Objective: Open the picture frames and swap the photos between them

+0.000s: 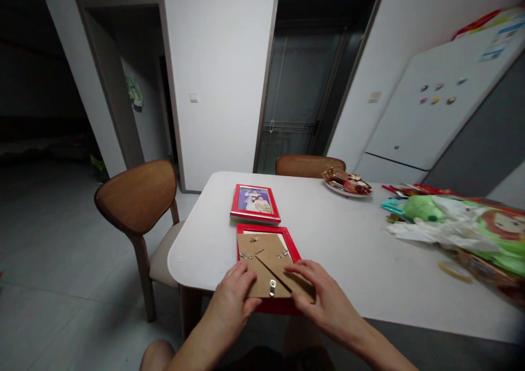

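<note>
A brown picture frame backing board (252, 278) with metal clips and a fold-out stand lies at a slant over a red picture frame (289, 239) at the table's near edge. My left hand (233, 294) grips the board's lower left edge, thumb below and fingers on top. My right hand (324, 297) holds its lower right side by the stand, thumb and fingers curled round it. Part of a white sheet shows between board and frame. Just beyond lies a second red picture frame (276, 213), face up, with a photo of people in it.
On the white table (328, 245), a plate of wrapped items (348, 184) stands at the back. Green and white packaging (447, 223) and a roll of tape (454, 271) lie at the right. Wooden chairs stand at the left (139, 196) and far side (309, 166).
</note>
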